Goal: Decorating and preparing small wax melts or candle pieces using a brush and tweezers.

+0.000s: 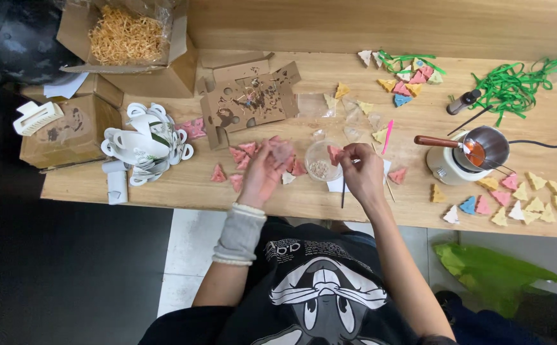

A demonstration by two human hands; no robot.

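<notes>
Wooden workbench [304, 198] strewn with coloured triangular pieces. Left hand [262, 169] — fingers closed round a small clear bag [283, 151], held above the pink triangles [243, 156]. Right hand [360, 171] pinching one pink triangular piece [334, 154] over a small clear cup [320, 163] just beside it. Small melting pot [476, 153] well apart on the right.

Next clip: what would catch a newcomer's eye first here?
The two hands at the table's near edge: the left hand holds a clear bag, the right hand a pink triangle over a small clear cup. Coloured triangles lie scattered right, by a small melting pot.
</notes>
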